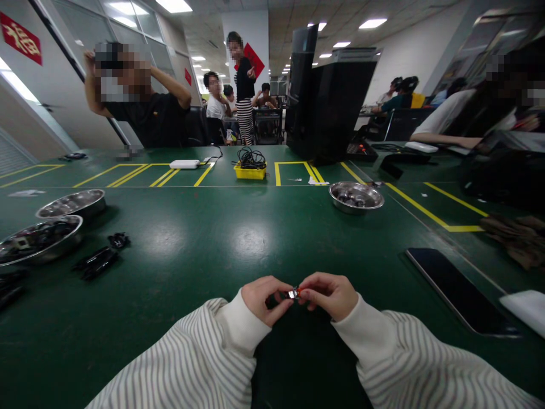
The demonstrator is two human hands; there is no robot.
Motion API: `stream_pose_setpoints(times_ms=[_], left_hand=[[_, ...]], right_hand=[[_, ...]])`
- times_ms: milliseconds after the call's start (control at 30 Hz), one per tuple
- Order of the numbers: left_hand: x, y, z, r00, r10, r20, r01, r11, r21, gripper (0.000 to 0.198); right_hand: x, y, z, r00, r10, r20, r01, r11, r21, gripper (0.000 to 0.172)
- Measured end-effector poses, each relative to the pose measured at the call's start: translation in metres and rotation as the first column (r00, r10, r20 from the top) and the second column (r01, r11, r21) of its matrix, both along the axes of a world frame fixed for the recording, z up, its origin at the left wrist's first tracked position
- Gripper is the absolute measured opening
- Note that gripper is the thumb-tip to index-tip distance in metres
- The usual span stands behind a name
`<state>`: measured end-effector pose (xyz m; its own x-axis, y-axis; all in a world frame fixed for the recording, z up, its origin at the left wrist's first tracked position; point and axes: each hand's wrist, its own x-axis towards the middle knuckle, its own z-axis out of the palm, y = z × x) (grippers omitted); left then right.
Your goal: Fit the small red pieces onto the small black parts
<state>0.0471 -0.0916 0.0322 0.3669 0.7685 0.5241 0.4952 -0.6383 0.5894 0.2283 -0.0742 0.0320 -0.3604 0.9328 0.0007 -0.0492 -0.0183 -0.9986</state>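
Small metal part (pixel 293 293), pinched between both hands' fingertips

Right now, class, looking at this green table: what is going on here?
A person in striped sleeves pinches a small part between the left hand and the right hand, just above the green table. Steel bowls and loose black pieces lie to the left, and a dark phone to the right. Other people are at the far side.

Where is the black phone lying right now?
In the head view, the black phone lies flat on the green table, to the right of the right hand, beside a white object at the frame's right edge.
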Motion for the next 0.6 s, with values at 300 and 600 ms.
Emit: stream_pose_setpoints(times_ms=[300,600], left_hand=[[0.001,-0.001,0.004,0.999,-0.007,-0.034,0.009,0.998,0.059,0.013],[-0.001,-0.001,0.003,1.000,0.012,-0.003,-0.012,0.999,0.044,0.014]], right_hand=[[-0.002,-0.006,0.002,0.997,-0.050,0.062,0.043,0.993,0.111,0.017],[0.009,0.002,-0.004,0.986,0.112,0.127,-0.134,0.974,0.180,0.020]])
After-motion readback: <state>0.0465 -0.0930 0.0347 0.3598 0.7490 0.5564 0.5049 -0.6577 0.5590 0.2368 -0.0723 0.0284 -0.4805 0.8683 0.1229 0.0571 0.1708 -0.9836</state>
